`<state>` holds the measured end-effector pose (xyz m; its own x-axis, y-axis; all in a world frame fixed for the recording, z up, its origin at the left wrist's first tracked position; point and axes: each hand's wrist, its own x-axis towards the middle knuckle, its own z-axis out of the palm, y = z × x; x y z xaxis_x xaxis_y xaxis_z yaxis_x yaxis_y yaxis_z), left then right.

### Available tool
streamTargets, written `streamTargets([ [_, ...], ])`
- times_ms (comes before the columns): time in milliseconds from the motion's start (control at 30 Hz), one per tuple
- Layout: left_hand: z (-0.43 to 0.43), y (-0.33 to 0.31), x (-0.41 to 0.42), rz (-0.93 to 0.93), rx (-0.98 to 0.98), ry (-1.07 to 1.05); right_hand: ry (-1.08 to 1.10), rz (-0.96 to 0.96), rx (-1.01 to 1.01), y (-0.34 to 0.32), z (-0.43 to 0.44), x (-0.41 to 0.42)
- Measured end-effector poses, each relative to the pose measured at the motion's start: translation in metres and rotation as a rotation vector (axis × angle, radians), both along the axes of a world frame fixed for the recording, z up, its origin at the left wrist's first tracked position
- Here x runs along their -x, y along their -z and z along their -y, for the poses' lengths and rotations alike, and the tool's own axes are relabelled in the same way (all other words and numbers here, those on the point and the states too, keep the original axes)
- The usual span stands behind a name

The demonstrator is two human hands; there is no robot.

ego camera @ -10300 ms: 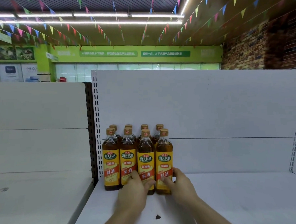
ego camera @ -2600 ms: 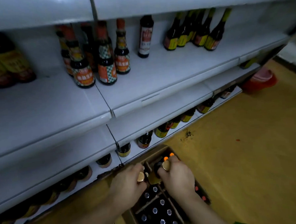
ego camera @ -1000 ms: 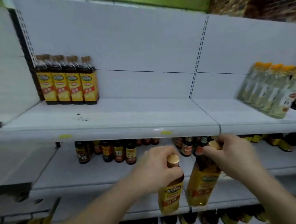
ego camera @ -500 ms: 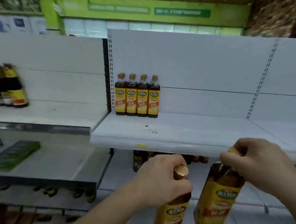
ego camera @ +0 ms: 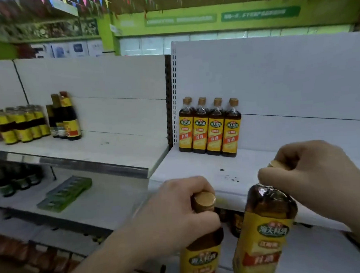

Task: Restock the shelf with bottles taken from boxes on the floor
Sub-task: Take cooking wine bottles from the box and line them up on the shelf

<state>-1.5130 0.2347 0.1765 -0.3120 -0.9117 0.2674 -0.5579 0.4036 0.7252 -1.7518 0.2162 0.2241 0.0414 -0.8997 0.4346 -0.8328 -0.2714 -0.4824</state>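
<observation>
1. The left grip (ego camera: 174, 211) clasps the neck of a cooking-wine bottle (ego camera: 202, 258), dark liquid inside.
2. The right grip (ego camera: 319, 177) pinches the cap of a second bottle (ego camera: 265, 232), just beside.
3. Beyond both, four matching bottles (ego camera: 210, 128) stand on the shelf (ego camera: 193, 173).

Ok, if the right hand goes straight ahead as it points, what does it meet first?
Probably the shelf's front edge: the bottle hanging from the right hand seems to reach below it. Higher up, the way looks free to the back panel. Depth unclear.
</observation>
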Motion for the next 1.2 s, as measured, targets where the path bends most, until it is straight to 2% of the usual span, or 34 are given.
streamTargets([
  [267, 0.06, -0.035, -0.009, -0.08, 0.066, -0.022, -0.129, -0.02, 0.048, -0.029, 0.073, -0.016],
  [500, 0.118, -0.07, -0.021, -0.167, 0.167, 0.031, -0.147, 0.012, 0.076, -0.049, 0.12, -0.021],
  [700, 0.171, -0.093, -0.039, -0.126, 0.262, 0.018, -0.075, 0.01, 0.086, -0.058, 0.151, -0.034],
  [900, 0.22, -0.096, -0.065, -0.141, 0.252, 0.119, 0.034, -0.006, 0.141, -0.06, 0.175, -0.058],
  [1200, 0.284, -0.088, -0.095, -0.113, 0.169, 0.27, 0.156, -0.016, 0.077, -0.052, 0.217, -0.101],
])
